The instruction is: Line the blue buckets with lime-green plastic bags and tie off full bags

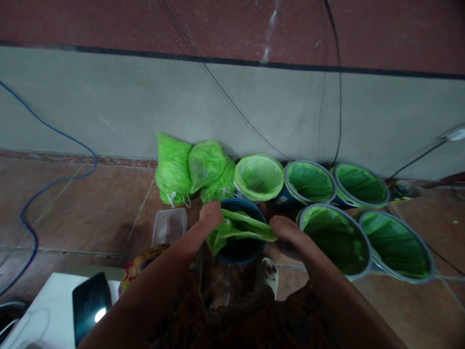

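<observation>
Over the blue bin (241, 254), left hand (211, 215) and right hand (286, 228) pinch a likely light, limp plastic bag (218, 238) I'd hold by its rim.

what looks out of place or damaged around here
White marks streak the red upper wall, breaking its colour. A blue cable curls loosely across the floor, perhaps a trip risk. I see no spill.

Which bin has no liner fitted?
The dark blue bin under the held green bag: its inside shows bare; the other five bins are lined green.
</observation>
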`<state>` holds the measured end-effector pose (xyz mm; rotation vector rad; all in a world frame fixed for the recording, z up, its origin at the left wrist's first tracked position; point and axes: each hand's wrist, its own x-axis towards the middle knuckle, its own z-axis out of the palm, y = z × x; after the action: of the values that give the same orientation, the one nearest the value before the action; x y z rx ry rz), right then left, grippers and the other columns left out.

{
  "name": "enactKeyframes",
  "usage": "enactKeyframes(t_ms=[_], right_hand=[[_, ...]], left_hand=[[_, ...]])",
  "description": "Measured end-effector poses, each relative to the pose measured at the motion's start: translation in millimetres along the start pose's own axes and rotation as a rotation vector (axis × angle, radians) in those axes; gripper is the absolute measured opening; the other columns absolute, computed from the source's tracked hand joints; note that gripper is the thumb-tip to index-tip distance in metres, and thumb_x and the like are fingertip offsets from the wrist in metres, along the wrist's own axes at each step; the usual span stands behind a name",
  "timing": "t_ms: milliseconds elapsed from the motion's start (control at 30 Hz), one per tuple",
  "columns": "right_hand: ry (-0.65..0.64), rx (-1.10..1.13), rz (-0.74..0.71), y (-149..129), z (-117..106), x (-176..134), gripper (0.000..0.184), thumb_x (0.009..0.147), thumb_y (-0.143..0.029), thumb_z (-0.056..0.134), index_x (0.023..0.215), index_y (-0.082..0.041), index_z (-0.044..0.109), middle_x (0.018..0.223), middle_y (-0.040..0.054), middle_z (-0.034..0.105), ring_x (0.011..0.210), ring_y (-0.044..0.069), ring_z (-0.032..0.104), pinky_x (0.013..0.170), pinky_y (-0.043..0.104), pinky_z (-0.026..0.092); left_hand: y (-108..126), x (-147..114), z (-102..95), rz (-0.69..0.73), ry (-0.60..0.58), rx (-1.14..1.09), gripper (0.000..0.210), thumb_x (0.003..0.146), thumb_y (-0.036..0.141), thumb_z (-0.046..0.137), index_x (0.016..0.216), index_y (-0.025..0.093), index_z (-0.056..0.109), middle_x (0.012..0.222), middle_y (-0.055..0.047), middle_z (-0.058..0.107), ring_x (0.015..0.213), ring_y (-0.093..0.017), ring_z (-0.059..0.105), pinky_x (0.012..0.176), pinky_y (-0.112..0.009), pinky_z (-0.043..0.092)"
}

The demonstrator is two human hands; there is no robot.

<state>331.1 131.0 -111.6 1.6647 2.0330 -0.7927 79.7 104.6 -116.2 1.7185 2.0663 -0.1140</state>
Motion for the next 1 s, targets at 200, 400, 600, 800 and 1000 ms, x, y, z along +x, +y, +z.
enactKeyframes(t_ms=[200,400,600,800,1000], right_hand=[[0.261,0.065,-0.148,-23.3,4.2,-2.5,0.057,0.074,-0.026,0.069,0.129,-0.015,0.056,0.122,0.0168,0.063,0.113,0.031,0.057,0.091,0.037,0.044],[0.377,0.047,-0.35,-48.6,12.7,4.3,0.03,0.087,-0.023,0.055,0.115,-0.018,0.065,0.115,0.0123,0.065,0.112,0.025,0.055,0.098,0.035,0.039],[0.375,0.041,-0.253,-52.0,7.0,-0.5,0.026,0.091,-0.024,0.045,0.094,-0.022,0.071,0.095,0.0075,0.073,0.088,0.02,0.065,0.076,0.027,0.042],[0.345,0.023,-0.114,-34.7,-6.2,-1.2,0.025,0.087,-0.023,0.05,0.089,-0.019,0.074,0.09,0.0104,0.075,0.087,0.022,0.068,0.075,0.027,0.045],[0.148,-0.103,0.043,-14.1,-15.5,-7.4,0.017,0.079,-0.02,0.06,0.085,-0.016,0.076,0.092,0.015,0.074,0.09,0.029,0.069,0.071,0.032,0.048]], left_hand=[[10.6,-7.1,4.5,0.162,0.018,-0.012,0.026,0.087,0.017,0.046,0.099,0.019,0.069,0.098,-0.009,0.072,0.094,-0.021,0.067,0.086,-0.031,0.049],[23.4,-15.9,8.9,0.344,0.101,-0.022,0.027,0.09,0.022,0.043,0.101,0.021,0.067,0.103,-0.006,0.068,0.094,-0.017,0.064,0.086,-0.026,0.048],[16.4,-15.7,5.4,0.268,0.072,0.098,0.025,0.086,0.016,0.045,0.098,0.018,0.066,0.101,-0.009,0.069,0.093,-0.021,0.066,0.081,-0.029,0.05],[0.8,-7.3,1.8,0.133,0.075,0.138,0.029,0.086,0.014,0.044,0.104,0.016,0.066,0.101,-0.012,0.069,0.096,-0.022,0.066,0.083,-0.031,0.05],[-4.8,-4.9,0.8,0.13,0.07,0.144,0.028,0.09,0.018,0.042,0.104,0.017,0.066,0.102,-0.012,0.069,0.098,-0.021,0.066,0.085,-0.03,0.049]])
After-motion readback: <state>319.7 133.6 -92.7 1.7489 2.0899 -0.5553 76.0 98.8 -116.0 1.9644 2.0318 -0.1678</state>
